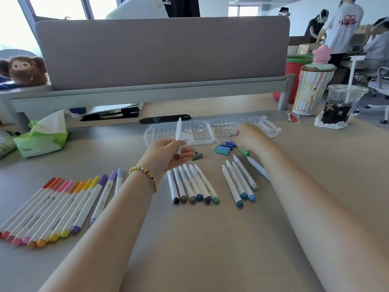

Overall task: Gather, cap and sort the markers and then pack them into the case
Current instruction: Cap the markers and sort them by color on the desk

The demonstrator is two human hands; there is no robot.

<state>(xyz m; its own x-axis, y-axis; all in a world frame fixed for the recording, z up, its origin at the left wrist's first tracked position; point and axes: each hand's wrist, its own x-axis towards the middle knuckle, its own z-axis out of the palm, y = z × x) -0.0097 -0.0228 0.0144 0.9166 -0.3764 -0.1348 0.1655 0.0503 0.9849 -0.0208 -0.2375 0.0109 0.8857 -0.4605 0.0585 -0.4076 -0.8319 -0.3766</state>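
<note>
- Capped warm-coloured markers [48, 209] lie in a row on the counter [210, 239], nearest the camera at left.
- Six uncapped markers [192, 183] lie mid-counter; four more [239, 182] lie just right of them.
- The left hand [168, 153] holds a white marker [179, 135] upright, fingers curled round it.
- The right hand [247, 138] reaches over the loose caps [225, 148]; I cannot tell how its fingers lie.
- The clear case [210, 131] lies open behind.

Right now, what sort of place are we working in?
Most likely a shared open-plan office: a desk with a fabric divider panel, an office chair at right, and other people at desks behind.
</note>
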